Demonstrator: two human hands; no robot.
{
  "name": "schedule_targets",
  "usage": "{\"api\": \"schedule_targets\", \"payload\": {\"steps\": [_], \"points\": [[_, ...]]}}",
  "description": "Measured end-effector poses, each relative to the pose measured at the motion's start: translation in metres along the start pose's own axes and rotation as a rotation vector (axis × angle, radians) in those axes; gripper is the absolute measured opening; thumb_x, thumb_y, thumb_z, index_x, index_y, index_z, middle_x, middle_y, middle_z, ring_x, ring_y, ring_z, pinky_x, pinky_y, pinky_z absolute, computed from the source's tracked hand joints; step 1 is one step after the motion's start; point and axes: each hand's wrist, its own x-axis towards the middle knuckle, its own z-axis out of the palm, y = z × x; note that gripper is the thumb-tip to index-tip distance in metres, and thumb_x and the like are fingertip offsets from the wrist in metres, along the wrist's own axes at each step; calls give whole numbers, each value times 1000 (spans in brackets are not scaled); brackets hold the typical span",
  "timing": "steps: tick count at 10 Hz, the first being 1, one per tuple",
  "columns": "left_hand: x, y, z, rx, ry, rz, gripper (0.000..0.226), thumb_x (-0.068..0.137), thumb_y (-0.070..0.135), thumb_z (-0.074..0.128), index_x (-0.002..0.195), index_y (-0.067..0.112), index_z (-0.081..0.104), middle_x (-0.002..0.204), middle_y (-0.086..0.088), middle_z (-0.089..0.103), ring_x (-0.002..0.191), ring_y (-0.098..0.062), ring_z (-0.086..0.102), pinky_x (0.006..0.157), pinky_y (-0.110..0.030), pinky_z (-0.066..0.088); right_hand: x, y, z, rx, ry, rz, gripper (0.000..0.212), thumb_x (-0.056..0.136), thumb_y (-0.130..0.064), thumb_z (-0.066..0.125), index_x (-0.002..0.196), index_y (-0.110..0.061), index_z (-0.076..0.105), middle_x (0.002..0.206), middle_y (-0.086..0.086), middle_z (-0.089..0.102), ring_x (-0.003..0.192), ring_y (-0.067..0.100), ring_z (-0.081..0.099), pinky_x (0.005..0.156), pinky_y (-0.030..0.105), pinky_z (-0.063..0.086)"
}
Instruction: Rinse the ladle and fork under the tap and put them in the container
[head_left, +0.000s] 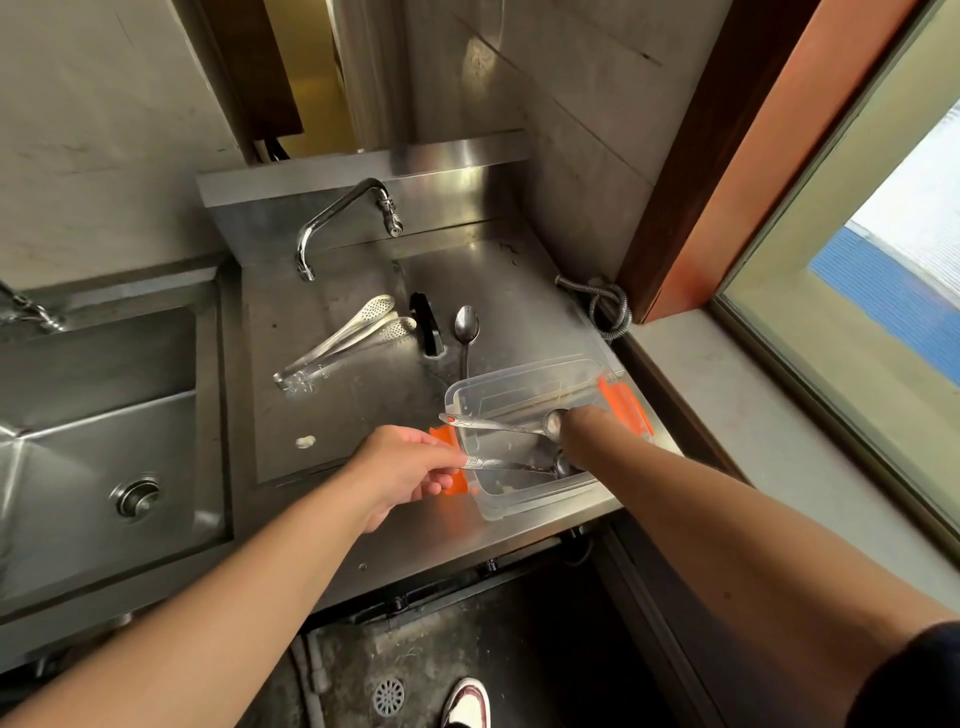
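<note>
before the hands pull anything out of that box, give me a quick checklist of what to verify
1. Left hand has a hold on a utensil: ok, fingertips pinch the handle end of the lower utensil.
2. Right hand grip: cannot tell, it is inside the container and its fingers are hidden.
3. Upper utensil settled: not ok, its handle rests over the rim.
4. Which piece is ladle or fork: cannot tell.
5. Tap running: not ok, no stream visible.
6. Tongs and spoon outside the container: ok.
</note>
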Motion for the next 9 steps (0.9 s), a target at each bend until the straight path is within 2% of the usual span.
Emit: {"api": "schedule_targets", "payload": {"steps": [1, 2, 3, 5, 6, 7, 8, 9], "points": [[-2, -2, 0, 5, -16, -12, 19, 79, 8, 80, 93, -3, 74, 74, -14, 71, 68, -21, 59, 67, -29, 50, 0, -6, -7, -40, -55, 7, 32, 99, -14, 49, 125, -5, 64, 122, 20, 68, 110, 36, 65, 88, 40, 51], [-4, -2, 1, -1, -26, -17, 23, 78, 8, 81, 95, -5, 73, 74, -14, 70, 68, -21, 59, 68, -30, 49, 0, -17, -20, -157, -254, 64, 56, 97, -21, 61, 149, -10, 41, 145, 11, 55, 131, 29, 54, 107, 36, 42], [-5, -3, 1, 9, -38, -24, 21, 75, 10, 83, 90, -1, 74, 72, -14, 71, 71, -24, 58, 73, -34, 49, 2, -19, -23, -244, -291, 41, 64, 96, -22, 64, 153, -11, 35, 148, 10, 53, 134, 28, 51, 111, 36, 39], [-6, -5, -1, 5, -63, -31, 24, 72, 15, 86, 88, 4, 73, 69, -12, 71, 71, -24, 58, 73, -36, 47, -6, -24, -29, -279, -336, 53, 69, 96, -35, 63, 153, -8, 35, 150, 10, 51, 136, 27, 49, 111, 36, 38], [-8, -4, -7, 20, -61, -22, 34, 72, 25, 88, 94, 3, 73, 72, -7, 74, 70, -21, 62, 74, -34, 50, -8, -29, -39, -285, -370, 20, 64, 93, -37, 66, 148, -11, 46, 146, 10, 54, 132, 31, 52, 110, 40, 41], [-11, -3, -19, 45, -51, -8, 40, 77, 31, 84, 102, 2, 72, 80, -6, 77, 65, -16, 67, 73, -31, 58, -17, -29, -49, -309, -300, -17, 41, 95, -32, 64, 129, -9, 63, 122, 11, 69, 109, 29, 66, 91, 34, 52], [-16, 4, -38, 115, -34, 50, 33, 83, 32, 79, 103, 7, 72, 100, -10, 76, 76, -17, 70, 80, -33, 60, -31, -27, -58, -157, -33, -57, 16, 91, -18, 56, 93, -6, 66, 79, 9, 70, 67, 25, 67, 54, 25, 45], [-32, 18, -62, 237, 64, 160, 26, 85, 34, 77, 101, 14, 72, 103, -10, 74, 89, -19, 72, 78, -29, 59, -54, -34, -79, -44, 1, -146, 11, 95, -18, 48, 85, -14, 52, 95, 15, 66, 77, 29, 59, 64, 31, 40]]}}
